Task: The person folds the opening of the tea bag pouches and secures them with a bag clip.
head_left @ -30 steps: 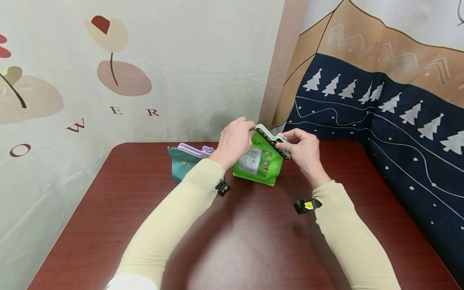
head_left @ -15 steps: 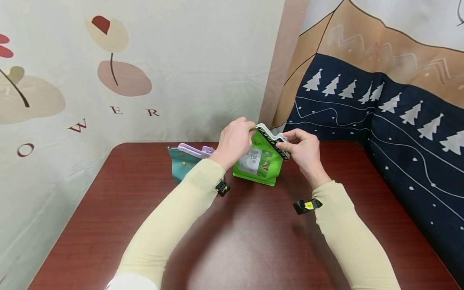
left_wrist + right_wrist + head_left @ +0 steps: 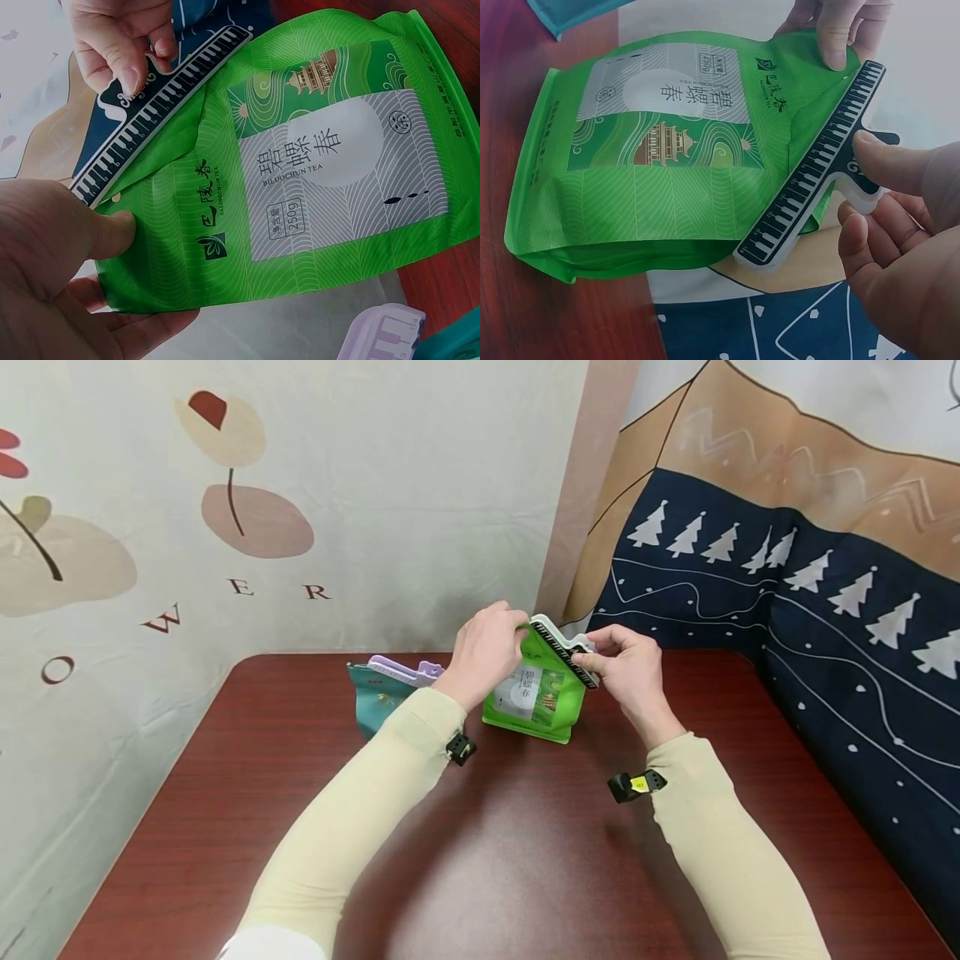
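Note:
A green tea bag point(image 3: 568, 708) with a grey label stands towards the back of the table. My left hand point(image 3: 487, 653) pinches its top corner between thumb and fingers, as the left wrist view shows. Slanting across the other side of the bag's top is a black-and-white bag clip point(image 3: 810, 166) printed with piano keys. My right hand point(image 3: 630, 675) pinches the clip's handle, thumb on the front and fingers behind. In the right wrist view the clip's long bar lies over the folded green edge of the bag.
Left of the green bag stands a teal bag point(image 3: 375, 703) with a purple clip point(image 3: 399, 671) along its top, partly hidden by my left arm. The dark red table point(image 3: 540, 852) meets a printed cloth backdrop point(image 3: 420, 510) behind.

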`<action>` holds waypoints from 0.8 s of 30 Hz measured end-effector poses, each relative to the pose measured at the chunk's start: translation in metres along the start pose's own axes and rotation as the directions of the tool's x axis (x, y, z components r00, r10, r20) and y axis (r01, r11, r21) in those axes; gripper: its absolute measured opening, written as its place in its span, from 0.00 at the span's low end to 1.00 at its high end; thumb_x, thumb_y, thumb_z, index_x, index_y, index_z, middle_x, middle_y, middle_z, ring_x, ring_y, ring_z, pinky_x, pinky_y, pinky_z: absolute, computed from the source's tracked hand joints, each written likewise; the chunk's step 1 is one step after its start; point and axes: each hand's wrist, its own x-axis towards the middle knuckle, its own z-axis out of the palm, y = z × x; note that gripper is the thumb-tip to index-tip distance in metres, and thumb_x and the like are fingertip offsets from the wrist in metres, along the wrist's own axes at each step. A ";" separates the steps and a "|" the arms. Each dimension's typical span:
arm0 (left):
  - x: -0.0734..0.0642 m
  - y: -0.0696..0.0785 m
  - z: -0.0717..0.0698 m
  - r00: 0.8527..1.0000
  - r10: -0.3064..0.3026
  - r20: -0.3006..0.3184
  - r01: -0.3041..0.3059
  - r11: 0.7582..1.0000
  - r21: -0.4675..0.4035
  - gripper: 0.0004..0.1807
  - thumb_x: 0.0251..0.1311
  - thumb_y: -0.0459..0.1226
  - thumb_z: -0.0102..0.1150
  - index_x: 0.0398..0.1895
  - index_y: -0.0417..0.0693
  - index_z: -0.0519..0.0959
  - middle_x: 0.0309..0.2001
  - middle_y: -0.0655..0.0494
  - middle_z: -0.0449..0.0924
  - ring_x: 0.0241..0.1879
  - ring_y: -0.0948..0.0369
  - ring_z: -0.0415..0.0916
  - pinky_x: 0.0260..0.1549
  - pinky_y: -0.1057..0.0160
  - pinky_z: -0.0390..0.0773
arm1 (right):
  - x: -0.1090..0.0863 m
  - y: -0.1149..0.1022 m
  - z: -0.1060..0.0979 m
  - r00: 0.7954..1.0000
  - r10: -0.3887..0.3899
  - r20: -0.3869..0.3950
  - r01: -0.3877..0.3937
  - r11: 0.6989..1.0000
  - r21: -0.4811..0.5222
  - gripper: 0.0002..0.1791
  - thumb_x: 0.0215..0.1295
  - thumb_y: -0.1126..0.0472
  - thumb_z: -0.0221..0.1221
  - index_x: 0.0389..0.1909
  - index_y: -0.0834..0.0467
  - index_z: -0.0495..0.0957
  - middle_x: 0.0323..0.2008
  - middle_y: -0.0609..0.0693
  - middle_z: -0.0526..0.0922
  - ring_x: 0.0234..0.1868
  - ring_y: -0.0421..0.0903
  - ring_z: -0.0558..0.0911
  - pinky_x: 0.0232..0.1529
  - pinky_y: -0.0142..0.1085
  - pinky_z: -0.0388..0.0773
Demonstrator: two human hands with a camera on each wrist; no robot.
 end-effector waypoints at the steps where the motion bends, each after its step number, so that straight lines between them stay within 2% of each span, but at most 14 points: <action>1: 0.000 0.000 0.000 1.000 0.001 -0.001 -0.001 1.000 0.000 0.07 0.74 0.38 0.58 0.42 0.50 0.86 0.34 0.53 0.75 0.37 0.54 0.78 0.36 0.54 0.81 | 0.000 0.000 0.000 1.000 -0.001 -0.002 0.001 1.000 -0.006 0.15 0.55 0.71 0.75 0.45 0.66 0.87 0.34 0.52 0.87 0.31 0.34 0.82 0.31 0.25 0.79; 16: 0.000 -0.001 0.000 1.000 0.007 0.007 -0.007 1.000 -0.021 0.07 0.74 0.37 0.58 0.43 0.49 0.85 0.34 0.53 0.73 0.35 0.54 0.76 0.34 0.55 0.79 | -0.001 -0.004 -0.002 1.000 0.009 0.005 -0.008 0.995 -0.103 0.15 0.57 0.67 0.75 0.46 0.63 0.88 0.38 0.59 0.87 0.33 0.39 0.81 0.30 0.25 0.77; 24: 0.000 -0.002 0.000 1.000 0.010 0.015 -0.010 0.999 -0.038 0.06 0.73 0.37 0.58 0.42 0.48 0.84 0.34 0.52 0.72 0.35 0.54 0.74 0.34 0.54 0.79 | -0.001 -0.002 -0.002 1.000 -0.013 0.018 0.015 0.993 -0.113 0.16 0.57 0.67 0.75 0.46 0.63 0.87 0.38 0.59 0.87 0.32 0.36 0.80 0.31 0.24 0.77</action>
